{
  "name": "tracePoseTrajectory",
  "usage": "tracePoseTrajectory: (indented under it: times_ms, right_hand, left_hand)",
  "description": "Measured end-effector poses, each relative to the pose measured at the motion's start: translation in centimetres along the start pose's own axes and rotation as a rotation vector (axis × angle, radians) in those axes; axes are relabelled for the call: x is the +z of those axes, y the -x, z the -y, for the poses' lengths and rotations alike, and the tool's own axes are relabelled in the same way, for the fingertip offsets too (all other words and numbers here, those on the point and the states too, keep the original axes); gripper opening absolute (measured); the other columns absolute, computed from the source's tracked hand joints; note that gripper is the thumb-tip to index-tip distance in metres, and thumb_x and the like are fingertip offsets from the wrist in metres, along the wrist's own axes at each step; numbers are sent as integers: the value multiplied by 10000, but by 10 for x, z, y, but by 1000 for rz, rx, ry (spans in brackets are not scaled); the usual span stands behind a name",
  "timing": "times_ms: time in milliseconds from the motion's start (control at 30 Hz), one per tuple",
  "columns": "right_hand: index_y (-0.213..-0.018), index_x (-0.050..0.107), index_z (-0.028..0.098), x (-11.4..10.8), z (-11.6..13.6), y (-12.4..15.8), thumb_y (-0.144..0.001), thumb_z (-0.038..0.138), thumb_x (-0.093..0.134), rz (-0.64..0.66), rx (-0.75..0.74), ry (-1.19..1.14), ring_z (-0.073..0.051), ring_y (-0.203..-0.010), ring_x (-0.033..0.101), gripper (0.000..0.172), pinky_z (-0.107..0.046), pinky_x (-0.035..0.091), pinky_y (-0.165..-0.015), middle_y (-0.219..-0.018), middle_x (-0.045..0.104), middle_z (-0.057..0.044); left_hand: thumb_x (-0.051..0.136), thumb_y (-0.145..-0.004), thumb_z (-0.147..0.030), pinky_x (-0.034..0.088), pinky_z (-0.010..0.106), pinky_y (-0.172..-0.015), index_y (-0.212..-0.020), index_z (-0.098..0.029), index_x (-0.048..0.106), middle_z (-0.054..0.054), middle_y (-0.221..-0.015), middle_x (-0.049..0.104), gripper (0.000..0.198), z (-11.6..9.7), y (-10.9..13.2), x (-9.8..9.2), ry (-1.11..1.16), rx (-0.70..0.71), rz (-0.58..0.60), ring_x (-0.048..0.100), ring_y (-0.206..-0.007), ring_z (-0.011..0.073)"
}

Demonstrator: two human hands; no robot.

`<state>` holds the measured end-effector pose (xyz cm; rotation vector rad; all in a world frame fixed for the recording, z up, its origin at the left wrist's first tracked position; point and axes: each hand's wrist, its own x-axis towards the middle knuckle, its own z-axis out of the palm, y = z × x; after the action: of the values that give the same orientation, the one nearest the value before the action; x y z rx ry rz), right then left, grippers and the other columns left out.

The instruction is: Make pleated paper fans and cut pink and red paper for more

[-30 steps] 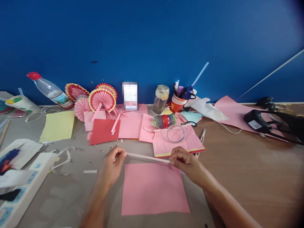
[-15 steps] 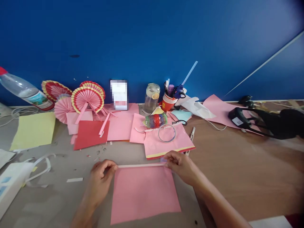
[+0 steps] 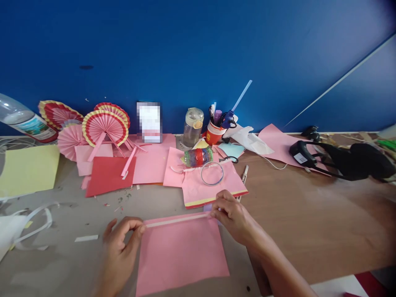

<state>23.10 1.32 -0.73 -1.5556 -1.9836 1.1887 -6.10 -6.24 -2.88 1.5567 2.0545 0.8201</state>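
I had both hands pinching the one white strip (image 3: 176,221) between thumb and fingers, the left hand (image 3: 120,247) at its left end, the right hand (image 3: 232,218) at its right. It ran just inside the far edge of the one pink sheet (image 3: 184,255), nearly along it; I couldn't tell if they touched. The sheet's near left corner met the bottom of my view. Grey tabletop (image 3: 71,264) gave me room to the left, with one scrap (image 3: 86,238) on it; its edge lay right of the sheet, where brown wood (image 3: 309,218) spread wide. Room was tightest beyond the right hand, close to one banded paper (image 3: 198,194). Farther off I counted one ring (image 3: 212,184), one cup (image 3: 214,136), one phone (image 3: 149,123) and, far left, one bottle (image 3: 34,126) and at least four fans (image 3: 105,128).
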Motion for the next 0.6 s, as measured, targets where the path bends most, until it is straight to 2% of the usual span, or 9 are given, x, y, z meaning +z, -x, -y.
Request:
tracePoseTrajectory:
  times_ms: [167,267,333,433,600]
  right_hand:
    - [-704,537,189,-8,1,2,-803,221,494,106,112,-102,-105,-589,398,112,-228,312,-544,-625,463,37]
    - [-792,570,180,-11,-2,3,-801,236,496,139,149,-227,-91,-563,371,93,-222,293,-520,-629,442,44]
    - [-983,570,183,-10,-5,3,-802,238,504,131,150,-317,-91,-573,388,200,-222,309,-525,-668,457,43]
    - [-1217,461,196,-8,-9,3,-788,209,511,124,142,-385,-101,-602,425,432,-227,342,-546,-706,482,42]
    - [-1209,438,195,-3,-15,2,-780,177,477,132,151,-382,-95,-581,441,431,-242,363,-562,-725,501,43]
  left_hand:
    - [478,-782,-509,278,423,-1061,-642,-260,559,-26,-698,666,297,-5,-2,-5,-13,-5,-23,598,-754,199]
    - [474,-779,-518,305,417,-1046,-635,-263,566,-24,-694,669,307,-4,-1,-3,-14,-5,-37,597,-753,202]
    - [468,-781,-523,300,413,-1051,-629,-265,560,-24,-684,670,313,-3,0,-1,-4,-16,-38,593,-743,201]
    - [475,-778,-522,271,413,-1069,-636,-267,557,-23,-680,675,304,0,2,1,10,-40,-26,594,-750,203]
    - [478,-750,-517,318,447,-1017,-640,-265,576,-14,-677,677,293,4,2,3,-5,-97,-12,597,-730,217]
